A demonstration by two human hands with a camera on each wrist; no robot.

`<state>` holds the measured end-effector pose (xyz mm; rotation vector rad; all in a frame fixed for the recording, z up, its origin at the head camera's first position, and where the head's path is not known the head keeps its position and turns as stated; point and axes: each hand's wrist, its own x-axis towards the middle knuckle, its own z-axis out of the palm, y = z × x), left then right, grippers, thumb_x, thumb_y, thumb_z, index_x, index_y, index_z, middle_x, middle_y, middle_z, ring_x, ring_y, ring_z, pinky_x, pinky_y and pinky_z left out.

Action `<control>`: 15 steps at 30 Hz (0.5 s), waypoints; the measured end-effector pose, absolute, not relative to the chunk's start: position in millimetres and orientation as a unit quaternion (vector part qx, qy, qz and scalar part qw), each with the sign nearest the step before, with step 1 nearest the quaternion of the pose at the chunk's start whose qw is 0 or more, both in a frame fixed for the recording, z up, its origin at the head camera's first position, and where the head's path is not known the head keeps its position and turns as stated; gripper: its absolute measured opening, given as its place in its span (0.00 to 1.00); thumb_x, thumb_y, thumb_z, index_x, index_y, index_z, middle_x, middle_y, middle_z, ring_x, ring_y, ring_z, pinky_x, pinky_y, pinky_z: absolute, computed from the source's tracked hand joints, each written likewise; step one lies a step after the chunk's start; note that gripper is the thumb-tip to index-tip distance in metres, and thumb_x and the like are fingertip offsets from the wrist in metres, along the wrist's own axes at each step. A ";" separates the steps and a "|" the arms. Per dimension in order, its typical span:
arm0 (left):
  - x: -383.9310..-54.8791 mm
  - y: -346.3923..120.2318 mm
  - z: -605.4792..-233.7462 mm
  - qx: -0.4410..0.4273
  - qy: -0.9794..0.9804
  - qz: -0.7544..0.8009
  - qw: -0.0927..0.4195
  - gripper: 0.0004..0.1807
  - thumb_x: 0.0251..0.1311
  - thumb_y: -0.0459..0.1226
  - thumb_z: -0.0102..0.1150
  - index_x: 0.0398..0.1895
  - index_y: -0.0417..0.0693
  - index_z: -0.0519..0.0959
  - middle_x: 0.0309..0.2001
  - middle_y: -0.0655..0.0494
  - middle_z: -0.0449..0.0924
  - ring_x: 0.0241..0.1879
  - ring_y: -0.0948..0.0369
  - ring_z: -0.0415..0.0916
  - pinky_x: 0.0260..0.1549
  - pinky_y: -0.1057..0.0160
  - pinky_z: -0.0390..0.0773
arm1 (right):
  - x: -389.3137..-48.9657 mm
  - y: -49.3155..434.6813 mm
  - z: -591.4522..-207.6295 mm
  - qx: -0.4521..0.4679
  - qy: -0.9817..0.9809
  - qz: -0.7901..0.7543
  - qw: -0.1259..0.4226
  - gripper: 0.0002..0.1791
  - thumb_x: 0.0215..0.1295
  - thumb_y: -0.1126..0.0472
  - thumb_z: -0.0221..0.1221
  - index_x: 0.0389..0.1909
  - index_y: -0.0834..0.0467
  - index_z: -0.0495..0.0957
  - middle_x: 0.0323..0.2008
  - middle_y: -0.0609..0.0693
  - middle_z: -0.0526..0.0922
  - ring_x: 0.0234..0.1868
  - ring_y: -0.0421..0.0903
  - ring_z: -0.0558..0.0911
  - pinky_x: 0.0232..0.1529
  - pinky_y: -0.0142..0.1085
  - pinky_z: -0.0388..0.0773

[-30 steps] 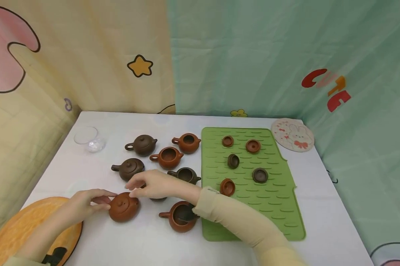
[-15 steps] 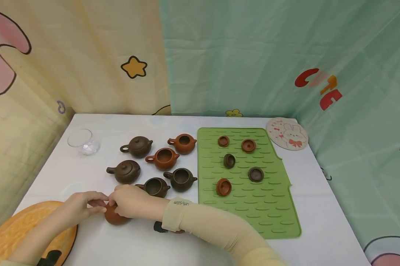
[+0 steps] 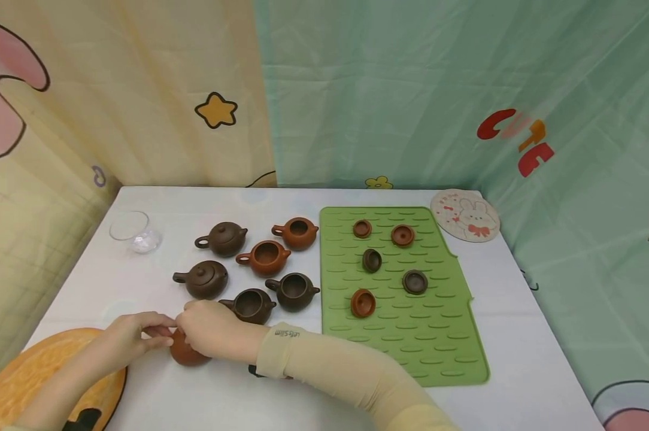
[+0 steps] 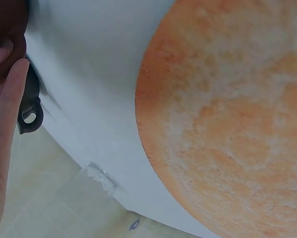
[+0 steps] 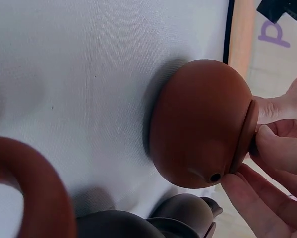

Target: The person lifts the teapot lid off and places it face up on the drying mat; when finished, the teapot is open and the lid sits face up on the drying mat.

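A reddish-brown clay teapot (image 3: 187,353) sits at the front left of the white table. My left hand (image 3: 133,336) pinches its ring handle; a fingertip shows through the loop in the left wrist view. My right hand (image 3: 212,330) covers the top of the pot. In the right wrist view its thumb and fingers pinch the knob of the teapot lid (image 5: 245,136), which sits on the pot's opening. The small spout faces that camera. Close behind are a dark lidded teapot (image 3: 205,280) and a dark lidless teapot (image 3: 251,306).
Further lidless teapots (image 3: 265,258) and another dark lidded teapot (image 3: 225,239) stand behind. A green mat (image 3: 400,335) bears several small lids (image 3: 415,282). A round orange mat (image 3: 49,359), a clear glass (image 3: 127,226) and a bunny coaster (image 3: 466,215) lie around the edges.
My right hand has come down and left onto the teapot's lid, grasping the knob. The left hand has stayed at the handle. The head view has shifted slightly.
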<state>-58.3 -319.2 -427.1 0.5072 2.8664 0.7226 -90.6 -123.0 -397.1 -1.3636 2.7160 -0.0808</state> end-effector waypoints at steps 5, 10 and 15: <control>-59.7 -318.7 -425.7 0.173 0.951 0.245 0.071 0.13 0.45 0.31 0.74 0.37 0.41 0.85 0.26 0.65 0.83 0.27 0.76 0.75 0.27 0.67 0.78 | -90.6 -122.8 -394.5 -0.444 0.894 -0.018 0.053 0.05 0.66 0.50 0.63 0.40 0.43 0.83 0.35 0.37 0.81 0.36 0.31 0.79 0.36 0.21 0.76; -60.4 -321.5 -426.6 0.192 0.948 0.249 0.059 0.14 0.43 0.28 0.74 0.37 0.41 0.85 0.27 0.64 0.83 0.27 0.77 0.75 0.26 0.68 0.78 | -94.7 -118.9 -390.2 -0.430 0.894 -0.077 0.097 0.02 0.66 0.54 0.60 0.36 0.46 0.82 0.31 0.36 0.80 0.30 0.30 0.75 0.29 0.21 0.71; -57.1 -319.1 -424.9 0.164 0.949 0.253 0.097 0.14 0.48 0.32 0.73 0.41 0.43 0.86 0.28 0.68 0.83 0.29 0.75 0.77 0.29 0.68 0.78 | -103.8 -84.2 -379.2 -0.388 0.870 -0.241 0.188 0.04 0.66 0.55 0.62 0.39 0.48 0.83 0.32 0.35 0.82 0.30 0.26 0.74 0.30 0.17 0.69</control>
